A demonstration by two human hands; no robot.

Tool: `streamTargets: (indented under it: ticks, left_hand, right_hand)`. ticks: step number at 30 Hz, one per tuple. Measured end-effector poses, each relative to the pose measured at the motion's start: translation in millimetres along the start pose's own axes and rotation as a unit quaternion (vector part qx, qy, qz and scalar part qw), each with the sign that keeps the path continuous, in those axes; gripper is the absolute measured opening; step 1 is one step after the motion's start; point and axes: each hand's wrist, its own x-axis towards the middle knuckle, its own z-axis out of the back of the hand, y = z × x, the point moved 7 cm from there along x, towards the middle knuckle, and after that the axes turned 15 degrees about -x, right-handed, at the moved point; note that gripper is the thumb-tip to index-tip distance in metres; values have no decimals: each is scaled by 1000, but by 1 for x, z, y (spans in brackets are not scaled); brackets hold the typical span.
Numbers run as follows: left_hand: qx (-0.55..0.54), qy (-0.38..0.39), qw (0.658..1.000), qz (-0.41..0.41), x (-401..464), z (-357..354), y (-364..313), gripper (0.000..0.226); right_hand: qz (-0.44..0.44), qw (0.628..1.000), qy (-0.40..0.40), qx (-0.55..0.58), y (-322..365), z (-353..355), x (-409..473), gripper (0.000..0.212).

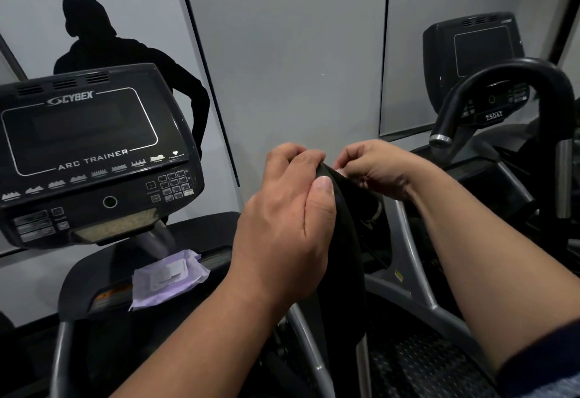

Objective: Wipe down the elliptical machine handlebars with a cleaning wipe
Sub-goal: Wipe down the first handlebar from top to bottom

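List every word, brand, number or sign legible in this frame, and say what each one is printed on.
"CYBEX": top of the near console, above its dark screen.
"ARC TRAINER": same console, below the screen.
"750AT": small plate on the second machine's console, at right behind the curved handlebar.
Unreadable: the keypad and program-icon captions on the near console, the yellow sticker on the frame, and the label on the purple wipes pack.

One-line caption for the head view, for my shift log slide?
Left hand grips the black handlebar, right hand pinches at its top; purple wipe pack rests below the Cybex console.
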Motion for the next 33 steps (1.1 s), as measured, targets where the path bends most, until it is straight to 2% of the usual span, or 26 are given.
streamTargets:
  ticks: [5,8,12,15,18,22,27,30,33]
  left_hand:
    - [-4,-3,1000,-8,1,0,0,41]
    - [-6,0,1000,-6,1,0,0,44]
    - [-12,2,1000,-5,1,0,0,40]
    - [-5,3,1000,2,1,0,1,43]
    - [-5,10,1000,4,2,-1,0,46]
    - [-4,12,1000,8,1,0,1,46]
    - [-5,16,1000,11,1,-1,2,47]
    - [-12,11,1000,11,1,0,4,47]
    - [-14,15,1000,11,1,-1,3,39]
  right_hand:
    - [2,1000,-1,2,7,-1,7,25]
    - [7,1000,30,4,8,-8,7,22]
    - [38,999,0,33,24,-6,5,25]
    - [39,999,15,4,32,-11,3,26]
    - [48,999,11,23,42,-11,3,25]
    - [36,997,30,-56,46,-19,5,19]
    - [24,998,47,-32,57,-23,6,25]
    - [45,997,49,-26,69,-26,10,30]
    - [40,998,52,-23,73,-28,10,28]
